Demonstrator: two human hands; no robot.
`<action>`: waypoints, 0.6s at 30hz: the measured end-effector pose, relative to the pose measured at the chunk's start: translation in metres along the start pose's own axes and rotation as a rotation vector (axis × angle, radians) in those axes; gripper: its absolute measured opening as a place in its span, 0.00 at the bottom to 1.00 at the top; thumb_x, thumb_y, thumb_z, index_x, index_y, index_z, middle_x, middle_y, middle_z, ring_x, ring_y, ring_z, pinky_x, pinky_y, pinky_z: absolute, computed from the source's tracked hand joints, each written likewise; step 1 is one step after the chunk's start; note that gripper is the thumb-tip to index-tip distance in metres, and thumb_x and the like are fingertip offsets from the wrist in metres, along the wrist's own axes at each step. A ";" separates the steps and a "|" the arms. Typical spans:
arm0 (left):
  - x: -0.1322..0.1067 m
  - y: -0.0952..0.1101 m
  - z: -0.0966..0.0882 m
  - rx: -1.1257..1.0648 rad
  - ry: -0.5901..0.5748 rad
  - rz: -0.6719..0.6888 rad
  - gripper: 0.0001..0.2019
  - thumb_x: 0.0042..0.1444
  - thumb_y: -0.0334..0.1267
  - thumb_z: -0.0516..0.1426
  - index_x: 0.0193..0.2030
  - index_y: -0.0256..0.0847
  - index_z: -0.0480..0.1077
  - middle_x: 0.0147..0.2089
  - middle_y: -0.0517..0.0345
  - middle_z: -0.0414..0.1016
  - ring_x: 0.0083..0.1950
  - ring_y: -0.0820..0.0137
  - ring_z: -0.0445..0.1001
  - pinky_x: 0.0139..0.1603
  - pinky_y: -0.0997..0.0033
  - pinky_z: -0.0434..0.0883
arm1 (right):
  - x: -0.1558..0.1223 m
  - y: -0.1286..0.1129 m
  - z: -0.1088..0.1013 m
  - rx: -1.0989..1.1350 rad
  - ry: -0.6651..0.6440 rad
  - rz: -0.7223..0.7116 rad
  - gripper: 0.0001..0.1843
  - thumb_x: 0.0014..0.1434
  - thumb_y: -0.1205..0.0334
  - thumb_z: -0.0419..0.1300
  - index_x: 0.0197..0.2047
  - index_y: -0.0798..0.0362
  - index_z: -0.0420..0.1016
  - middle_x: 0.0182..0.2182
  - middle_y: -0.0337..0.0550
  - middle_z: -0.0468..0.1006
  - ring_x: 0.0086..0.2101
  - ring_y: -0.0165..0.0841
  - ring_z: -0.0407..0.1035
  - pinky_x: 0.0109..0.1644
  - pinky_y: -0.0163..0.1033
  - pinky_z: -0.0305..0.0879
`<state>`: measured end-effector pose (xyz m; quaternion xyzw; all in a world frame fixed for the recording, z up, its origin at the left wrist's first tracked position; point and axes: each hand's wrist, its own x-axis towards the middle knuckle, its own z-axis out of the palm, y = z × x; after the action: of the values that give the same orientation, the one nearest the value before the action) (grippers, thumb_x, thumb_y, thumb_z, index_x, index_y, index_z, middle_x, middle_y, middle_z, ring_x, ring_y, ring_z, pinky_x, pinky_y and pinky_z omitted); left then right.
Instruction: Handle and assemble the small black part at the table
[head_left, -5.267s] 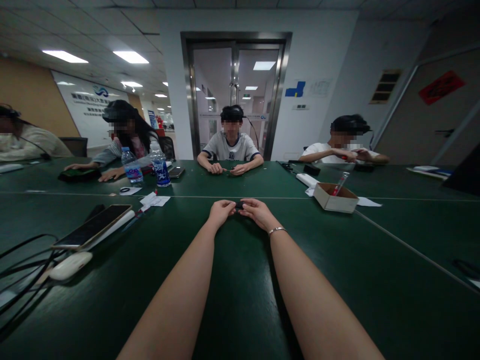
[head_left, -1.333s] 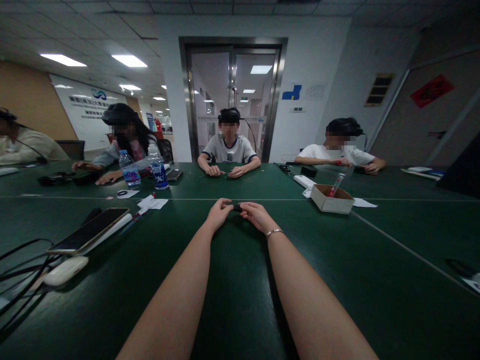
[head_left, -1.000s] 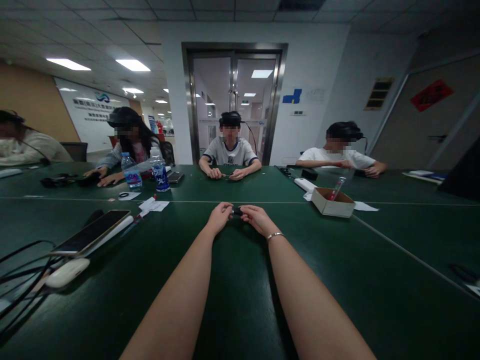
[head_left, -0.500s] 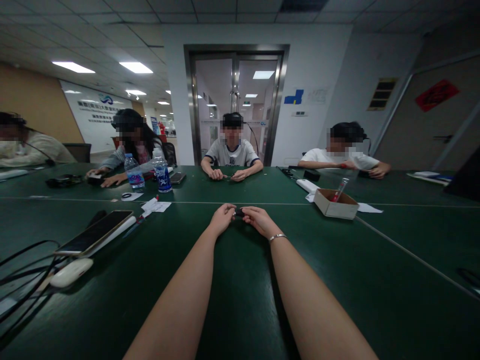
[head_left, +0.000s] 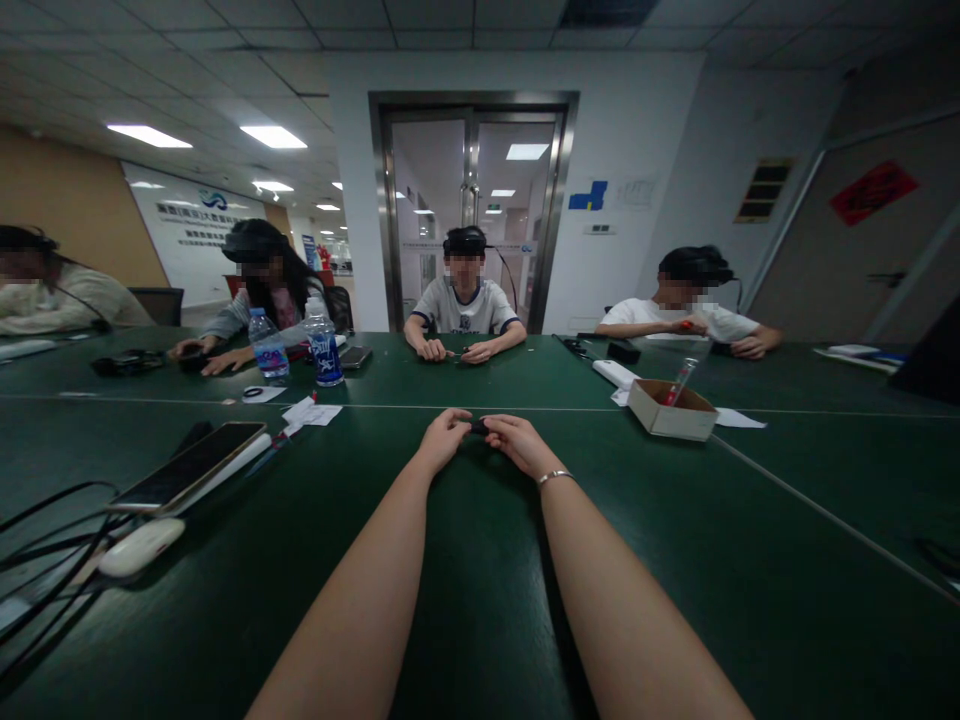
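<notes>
Both my arms reach forward over the green table [head_left: 480, 600]. Between my fingertips is a small black object [head_left: 478, 427], too small and partly covered for me to tell its kind. My left hand [head_left: 446, 440] has its fingers closed at the object's left end. At the other end, my right hand [head_left: 519, 443] pinches it between thumb and fingers. A silver bracelet [head_left: 556, 476] circles my right wrist.
A cardboard box [head_left: 672, 420] with a clear red-marked tube stands to the right. On the left are a phone [head_left: 191, 465], cables, a white oval device [head_left: 141, 548] and two bottles, one a blue-labelled bottle [head_left: 325, 355]. Several people sit opposite.
My hands stay almost in place around the small black object, with only slight finger movement. Across the table on the right, a person's hand with a red item has lifted slightly.
</notes>
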<state>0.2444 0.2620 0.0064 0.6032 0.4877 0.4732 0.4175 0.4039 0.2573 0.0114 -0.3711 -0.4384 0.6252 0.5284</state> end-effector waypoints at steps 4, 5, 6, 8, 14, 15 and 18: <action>-0.001 0.000 -0.002 -0.005 -0.008 0.019 0.13 0.52 0.31 0.54 0.45 0.36 0.71 0.28 0.60 0.67 0.26 0.75 0.65 0.24 0.79 0.61 | -0.001 -0.001 -0.002 -0.031 -0.053 -0.016 0.10 0.46 0.75 0.68 0.35 0.60 0.76 0.24 0.40 0.73 0.23 0.24 0.68 0.25 0.25 0.65; -0.002 0.000 -0.002 -0.008 -0.006 0.024 0.13 0.52 0.31 0.54 0.45 0.36 0.71 0.28 0.59 0.67 0.26 0.75 0.65 0.24 0.79 0.61 | -0.001 -0.001 -0.002 -0.036 -0.069 -0.030 0.13 0.45 0.76 0.68 0.36 0.58 0.76 0.25 0.39 0.74 0.25 0.25 0.69 0.27 0.25 0.67; -0.002 0.000 -0.002 -0.011 -0.007 0.029 0.13 0.52 0.31 0.54 0.45 0.36 0.71 0.28 0.59 0.67 0.27 0.75 0.65 0.24 0.79 0.61 | -0.001 -0.001 -0.002 -0.041 -0.083 -0.043 0.16 0.45 0.76 0.68 0.38 0.57 0.75 0.27 0.39 0.74 0.26 0.25 0.70 0.29 0.26 0.68; -0.002 0.000 -0.002 -0.021 -0.015 0.044 0.13 0.51 0.31 0.55 0.45 0.36 0.70 0.28 0.60 0.66 0.26 0.75 0.65 0.24 0.79 0.61 | 0.001 0.000 0.000 -0.071 -0.090 -0.047 0.16 0.48 0.72 0.68 0.42 0.55 0.73 0.29 0.39 0.75 0.27 0.26 0.71 0.28 0.27 0.69; -0.003 0.002 -0.003 -0.060 -0.016 0.044 0.12 0.50 0.34 0.57 0.42 0.36 0.71 0.26 0.60 0.67 0.25 0.76 0.64 0.25 0.79 0.62 | 0.008 0.004 0.006 -0.316 -0.051 -0.013 0.09 0.59 0.58 0.62 0.34 0.56 0.71 0.17 0.35 0.68 0.15 0.25 0.63 0.14 0.26 0.58; -0.003 0.003 -0.003 -0.069 -0.012 0.041 0.12 0.50 0.35 0.58 0.42 0.36 0.71 0.25 0.60 0.68 0.25 0.76 0.64 0.25 0.78 0.62 | 0.007 0.004 0.006 -0.285 -0.070 -0.034 0.07 0.57 0.62 0.63 0.35 0.56 0.71 0.20 0.35 0.70 0.17 0.25 0.65 0.16 0.26 0.60; -0.003 0.003 -0.003 -0.086 0.004 0.037 0.12 0.49 0.37 0.59 0.41 0.35 0.72 0.24 0.61 0.68 0.25 0.75 0.65 0.26 0.78 0.63 | 0.002 0.001 0.003 -0.131 -0.142 -0.060 0.16 0.50 0.71 0.67 0.41 0.53 0.70 0.29 0.37 0.74 0.27 0.28 0.72 0.26 0.28 0.69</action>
<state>0.2414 0.2591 0.0095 0.5929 0.4564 0.5026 0.4331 0.3999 0.2591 0.0116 -0.3461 -0.5256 0.6039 0.4892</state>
